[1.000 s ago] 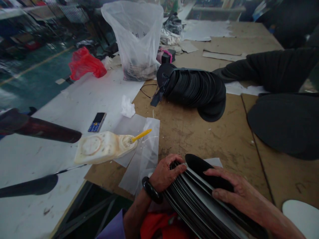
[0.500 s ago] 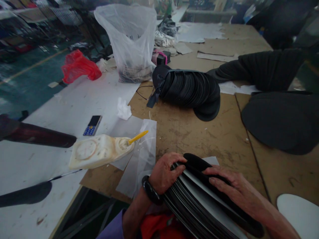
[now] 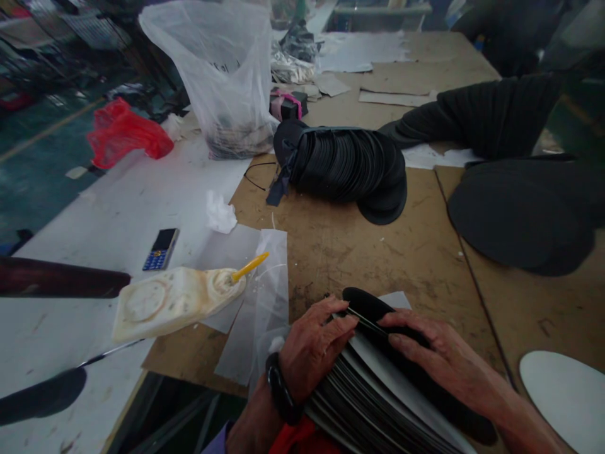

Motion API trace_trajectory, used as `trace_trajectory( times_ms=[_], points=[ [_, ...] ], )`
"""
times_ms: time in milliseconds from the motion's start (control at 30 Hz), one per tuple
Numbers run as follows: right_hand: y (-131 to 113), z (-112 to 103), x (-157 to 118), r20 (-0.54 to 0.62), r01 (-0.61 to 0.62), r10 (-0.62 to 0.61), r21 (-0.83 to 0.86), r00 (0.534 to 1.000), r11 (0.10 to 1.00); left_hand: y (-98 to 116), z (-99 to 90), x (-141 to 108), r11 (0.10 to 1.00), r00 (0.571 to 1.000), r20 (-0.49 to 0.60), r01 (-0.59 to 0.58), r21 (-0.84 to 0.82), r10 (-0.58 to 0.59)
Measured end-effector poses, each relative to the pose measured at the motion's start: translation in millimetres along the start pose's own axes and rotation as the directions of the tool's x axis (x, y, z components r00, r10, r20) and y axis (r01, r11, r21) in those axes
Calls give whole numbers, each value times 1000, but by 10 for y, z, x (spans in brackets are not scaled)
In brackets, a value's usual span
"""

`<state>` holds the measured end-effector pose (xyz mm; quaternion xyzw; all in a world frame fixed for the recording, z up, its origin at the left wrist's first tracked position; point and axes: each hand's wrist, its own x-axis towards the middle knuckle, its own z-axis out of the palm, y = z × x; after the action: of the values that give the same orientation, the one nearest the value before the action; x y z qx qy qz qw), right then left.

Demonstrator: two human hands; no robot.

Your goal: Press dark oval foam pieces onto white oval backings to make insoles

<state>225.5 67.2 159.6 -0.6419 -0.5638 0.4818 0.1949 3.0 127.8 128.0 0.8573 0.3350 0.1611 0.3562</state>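
Close to my body at the table's edge, a thick stack of insoles (image 3: 378,384) stands on edge, black with pale faces showing between them. My left hand (image 3: 316,347), wearing a black wristband, curls over the stack's top end, its thumb and fingertips pinching an insole edge. My right hand (image 3: 435,350) grips the outermost black insole (image 3: 366,306) between thumb and fingers. A narrow gap separates that insole from the pale face behind it. The lower part of the stack runs out of view.
Left are a stained white holder (image 3: 179,299) with a yellow stick (image 3: 250,267), a mobile phone (image 3: 161,250) and a dark red bar (image 3: 61,277). Ahead lie a tied bundle of black insoles (image 3: 340,164), more black pieces (image 3: 515,214) and a plastic bag (image 3: 227,75). A white oval piece (image 3: 567,397) lies right.
My left hand has shifted slightly along the stack's top, and an insole edge now shows between its fingertips and my right hand. The view has tilted and moved a little rightward.
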Motion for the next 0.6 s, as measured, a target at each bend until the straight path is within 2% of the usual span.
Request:
trace_trajectory(
  times_ms=[367,467,600],
  points=[
    [41,-2,14,-15,7,-7,0,1000,1000,27,-7,81,998,998,17,56,-20,-56],
    [52,13,5,-25,67,-68,-28,997,997,20,-6,82,996,998,16,65,-53,-65],
    [155,20,-4,-115,184,-206,-171,972,968,-10,19,76,987,996,-29,77,-141,-81]
  ],
)
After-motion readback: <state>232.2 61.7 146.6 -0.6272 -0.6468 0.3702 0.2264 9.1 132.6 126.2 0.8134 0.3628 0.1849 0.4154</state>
